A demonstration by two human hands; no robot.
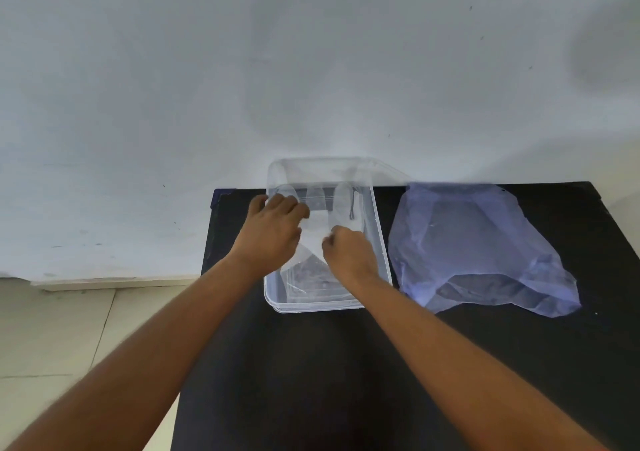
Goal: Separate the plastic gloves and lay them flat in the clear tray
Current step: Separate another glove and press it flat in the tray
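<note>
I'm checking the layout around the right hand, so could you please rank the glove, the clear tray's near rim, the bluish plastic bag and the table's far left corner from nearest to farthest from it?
From the right hand:
1. Glove, pinched in its fingers, inside the tray.
2. Clear tray near rim, just below the wrist.
3. Bluish plastic bag, to the right on the table.
4. Table's far left corner, beyond the left hand.

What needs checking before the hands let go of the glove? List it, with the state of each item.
1. Glove inside the clear tray: ok.
2. Glove lying flat: not ok, folds show between the hands.
3. Left hand and right hand both on the glove: ok.
4. One glove only, not two stuck together: cannot tell.
5. Tray fully on the black table: not ok, its far end overhangs.
6. Plastic bag clear of the tray: ok.
</note>
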